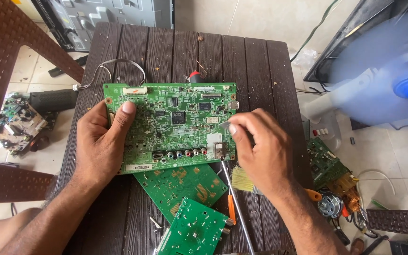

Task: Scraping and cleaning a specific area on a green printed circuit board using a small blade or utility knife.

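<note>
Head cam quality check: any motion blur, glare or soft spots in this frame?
Head view: the spinning blue fan at top right is a motion-blurred haze; the large green circuit board and both hands, left and right, are sharp; daylight is even, shadows soft, no strong glare on the dark wooden table.

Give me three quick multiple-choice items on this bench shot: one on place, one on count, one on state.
1. Where is the left hand?
A. On the big board's left edge
B. On the fan
C. Under the table

2. How many green boards lie on the table?
A. One
B. Three
C. Five

3. What is the fan doing?
A. Lying in pieces
B. Standing still
C. Spinning

Answers:
1 A, its thumb lies on the big board.
2 B, the big board overlaps a second board, with a small board nearest the camera.
3 C, the blades are a blue blur.
</note>
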